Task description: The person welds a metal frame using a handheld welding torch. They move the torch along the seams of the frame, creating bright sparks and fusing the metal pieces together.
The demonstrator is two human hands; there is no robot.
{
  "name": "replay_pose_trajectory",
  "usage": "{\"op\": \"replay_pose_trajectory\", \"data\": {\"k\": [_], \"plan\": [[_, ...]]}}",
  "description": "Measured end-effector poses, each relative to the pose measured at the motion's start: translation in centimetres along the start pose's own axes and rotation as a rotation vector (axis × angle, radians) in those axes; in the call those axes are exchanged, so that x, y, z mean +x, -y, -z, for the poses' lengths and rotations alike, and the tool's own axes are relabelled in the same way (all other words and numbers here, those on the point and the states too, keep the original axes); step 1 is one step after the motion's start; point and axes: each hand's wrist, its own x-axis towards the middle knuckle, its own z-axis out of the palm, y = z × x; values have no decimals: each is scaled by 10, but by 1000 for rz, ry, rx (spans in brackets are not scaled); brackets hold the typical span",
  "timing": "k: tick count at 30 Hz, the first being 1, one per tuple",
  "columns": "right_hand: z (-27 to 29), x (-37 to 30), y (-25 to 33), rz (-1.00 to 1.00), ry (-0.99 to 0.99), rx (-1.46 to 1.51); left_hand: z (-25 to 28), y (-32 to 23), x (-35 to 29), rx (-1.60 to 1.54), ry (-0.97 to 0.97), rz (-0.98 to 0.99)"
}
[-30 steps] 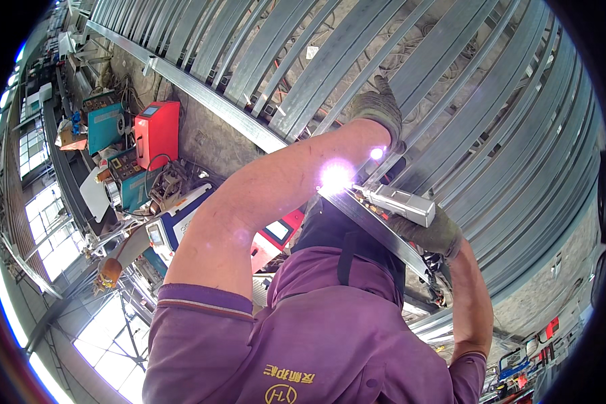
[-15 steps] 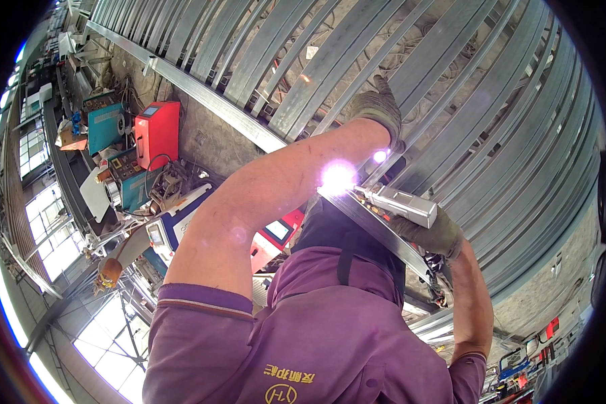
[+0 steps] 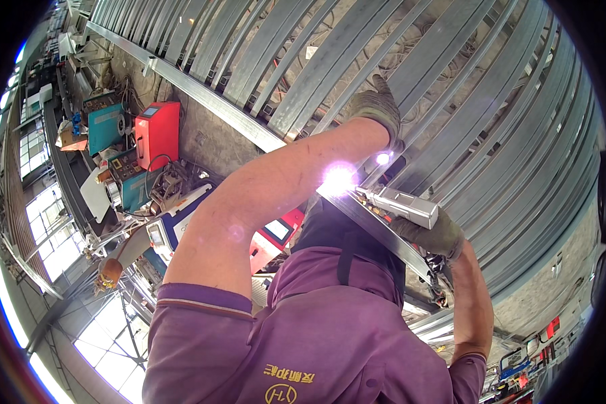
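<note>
Grey floor (image 3: 212,138) shows beside steel slats (image 3: 335,64) that fill twelve to three o'clock; a red machine (image 3: 158,138) stands at ten. The right hand (image 3: 434,232) wraps a silver torch (image 3: 407,205), aimed toward ten o'clock at a glare (image 3: 339,180) by a steel bar's (image 3: 382,236) upper end. The left hand (image 3: 376,111) lies at one o'clock against the slats; whether gripping, I cannot tell. Good work probably wants steady tip angle, even travel and the bare left forearm (image 3: 296,160) clear.

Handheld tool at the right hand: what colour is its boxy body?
Silver-grey boxy body; best seen in the head view.
</note>
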Motion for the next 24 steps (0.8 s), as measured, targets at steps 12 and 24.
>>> {"op": "replay_pose_trajectory", "data": {"k": [12,24], "plan": [[2,-2,1,-51,11,-15,1,-1,-3,-80,18,43],[5,-5,-1,-3,25,-66,-5,2,1,0,-35,-8]]}}
